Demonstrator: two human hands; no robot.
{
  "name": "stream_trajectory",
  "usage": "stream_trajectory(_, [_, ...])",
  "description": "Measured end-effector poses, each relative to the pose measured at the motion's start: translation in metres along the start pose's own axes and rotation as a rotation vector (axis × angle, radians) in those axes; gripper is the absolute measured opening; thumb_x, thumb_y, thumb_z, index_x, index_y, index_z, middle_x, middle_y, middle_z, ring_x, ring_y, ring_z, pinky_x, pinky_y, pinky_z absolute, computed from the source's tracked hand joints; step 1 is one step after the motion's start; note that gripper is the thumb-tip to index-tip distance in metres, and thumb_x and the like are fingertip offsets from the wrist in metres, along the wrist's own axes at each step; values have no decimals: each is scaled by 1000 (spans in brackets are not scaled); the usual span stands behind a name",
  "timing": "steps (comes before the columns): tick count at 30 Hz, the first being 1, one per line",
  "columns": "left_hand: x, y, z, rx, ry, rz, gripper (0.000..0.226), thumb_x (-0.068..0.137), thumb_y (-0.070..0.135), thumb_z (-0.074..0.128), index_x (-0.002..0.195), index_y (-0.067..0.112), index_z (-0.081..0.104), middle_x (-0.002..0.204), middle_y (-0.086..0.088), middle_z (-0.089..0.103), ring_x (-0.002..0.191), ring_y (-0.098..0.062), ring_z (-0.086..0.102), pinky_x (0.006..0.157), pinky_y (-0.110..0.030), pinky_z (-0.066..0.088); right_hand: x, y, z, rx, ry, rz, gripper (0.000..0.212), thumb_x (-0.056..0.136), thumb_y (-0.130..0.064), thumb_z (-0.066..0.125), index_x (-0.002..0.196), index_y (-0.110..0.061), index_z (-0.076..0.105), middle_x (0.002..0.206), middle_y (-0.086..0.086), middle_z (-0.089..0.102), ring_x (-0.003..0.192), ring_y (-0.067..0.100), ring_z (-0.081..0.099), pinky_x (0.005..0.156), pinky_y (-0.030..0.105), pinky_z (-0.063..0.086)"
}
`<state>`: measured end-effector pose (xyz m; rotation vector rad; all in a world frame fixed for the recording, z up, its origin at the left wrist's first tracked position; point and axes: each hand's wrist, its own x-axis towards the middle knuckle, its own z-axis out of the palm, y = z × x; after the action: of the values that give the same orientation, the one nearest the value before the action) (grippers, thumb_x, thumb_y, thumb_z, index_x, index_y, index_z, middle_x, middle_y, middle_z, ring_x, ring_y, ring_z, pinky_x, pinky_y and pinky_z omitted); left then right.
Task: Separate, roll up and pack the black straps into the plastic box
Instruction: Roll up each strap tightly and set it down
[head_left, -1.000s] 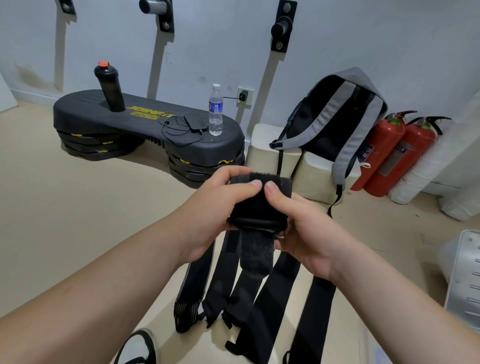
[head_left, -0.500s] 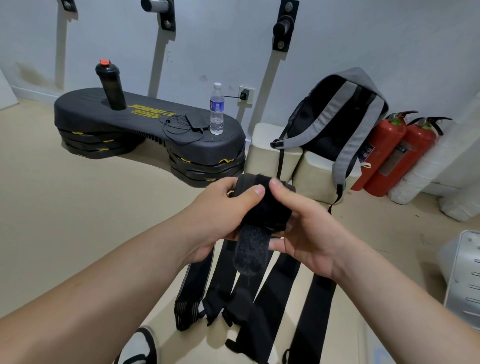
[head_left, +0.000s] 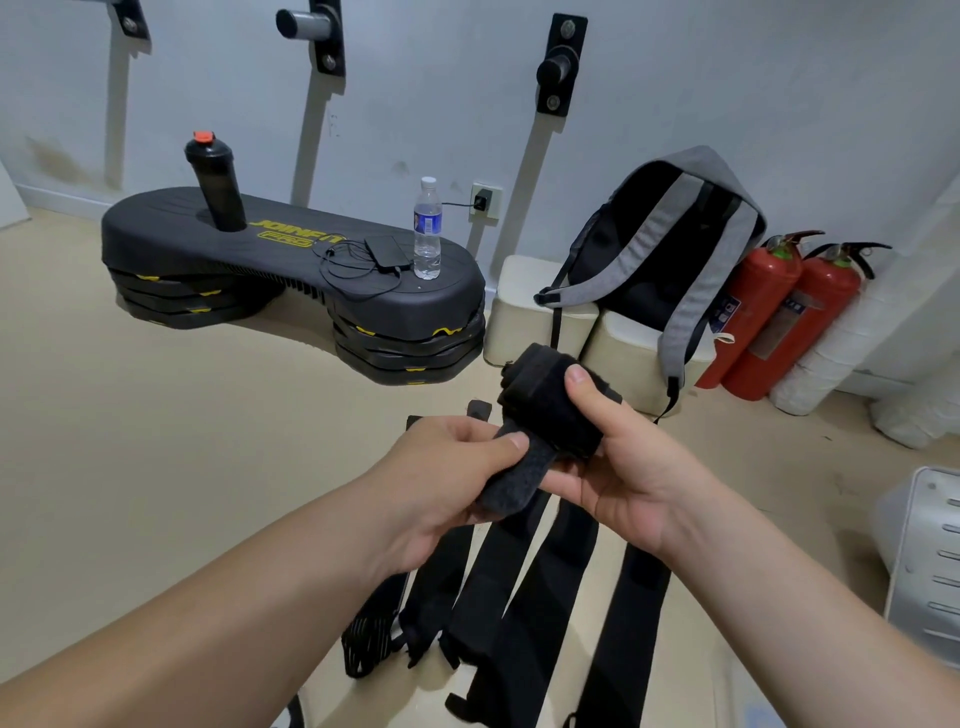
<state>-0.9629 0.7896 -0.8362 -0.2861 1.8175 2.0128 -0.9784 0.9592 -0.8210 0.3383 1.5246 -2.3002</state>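
Presently right hand gripped the rolled strap just above the left hand, which pinched its loose tail, remaining straps on the floor below both hands; risk: slack on the tail would let the roll unwind.

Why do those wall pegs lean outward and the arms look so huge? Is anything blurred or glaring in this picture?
Head view: the wide-angle lens tilts the wall pegs and swells the forearms toward the bottom edge; light from above throws long grey shadows down the wall; the rolled strap, left hand and right hand are sharp; no harsh glare.
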Motion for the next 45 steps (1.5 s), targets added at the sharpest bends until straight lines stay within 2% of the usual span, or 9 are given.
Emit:
stream_trajectory(5, [7, -8, 7, 111, 110, 19, 22, 102, 22, 70, 85, 8, 73, 64, -1, 65, 53, -10, 57, 52, -22, 50, 2, 5, -2, -20, 44, -52, 34, 102, -33, 66, 127, -10, 68, 109, 18, 81, 102, 35, 79, 80, 54, 66])
stream_trajectory(10, [3, -7, 13, 395, 142, 71, 43, 107, 32, 60, 71, 13, 46, 57, -4, 40, 45, -14, 39, 42, -20, 40, 6, 14, -3, -163, 115, -144, 35, 100, -34, 69, 128, -15, 62, 110, 15, 80, 97, 34, 80, 77, 51, 67])
stream_trajectory(16, [0, 2, 17, 300, 95, 164, 41, 111, 40, 48, 84, 11, 58, 61, 2, 67, 56, -11, 62, 54, -24, 55, 6, 17, 0, -192, 134, -260, 25, 101, -30, 69, 122, -21, 61, 114, 14, 77, 94, 30, 78, 63, 36, 62])
stream_trajectory(19, [-3, 4, 17, 209, 112, 176, 43, 110, 41, 49, 95, 3, 64, 65, -7, 74, 53, -8, 65, 53, -22, 54, 1, 20, 6, -208, 127, -277, 23, 101, -27, 69, 121, -20, 59, 110, 17, 74, 79, 25, 73, 59, 33, 60])
stream_trajectory(25, [0, 9, 10, 187, 221, 213, 40, 105, 44, 59, 85, 9, 55, 72, -10, 66, 52, -11, 65, 56, -27, 55, -4, 23, 7, -247, 129, -277, 35, 91, -19, 79, 114, -11, 54, 104, 23, 77, 99, 46, 76, 88, 61, 63])
stream_trajectory(31, [2, 9, 2, 476, 180, 224, 30, 106, 39, 53, 86, 16, 49, 82, -6, 61, 77, -24, 61, 83, -48, 58, -6, 26, 4, -322, 139, -254, 40, 86, -13, 85, 110, -9, 53, 100, 18, 80, 94, 33, 80, 92, 60, 62])
stream_trajectory(36, [-2, 14, -1, 590, 202, 306, 34, 105, 39, 54, 81, 16, 47, 73, -3, 56, 70, -21, 53, 70, -38, 47, -8, 28, 5, -306, 144, -246, 38, 88, -13, 83, 110, -7, 53, 101, 20, 80, 95, 33, 80, 92, 58, 62])
stream_trajectory(40, [-4, 16, -1, 519, 170, 231, 48, 108, 54, 42, 87, 14, 57, 77, -1, 62, 68, -16, 59, 69, -42, 54, -7, 29, 4, -293, 135, -249, 35, 88, -11, 83, 107, -10, 53, 101, 21, 79, 96, 34, 79, 93, 54, 63])
stream_trajectory(45, [-1, 17, -2, 245, 45, 128, 27, 107, 22, 48, 88, 13, 65, 78, -5, 63, 75, -16, 68, 53, -26, 44, -2, 28, -6, -232, 136, -163, 39, 92, -16, 79, 119, -4, 53, 110, 22, 78, 103, 38, 78, 93, 59, 62])
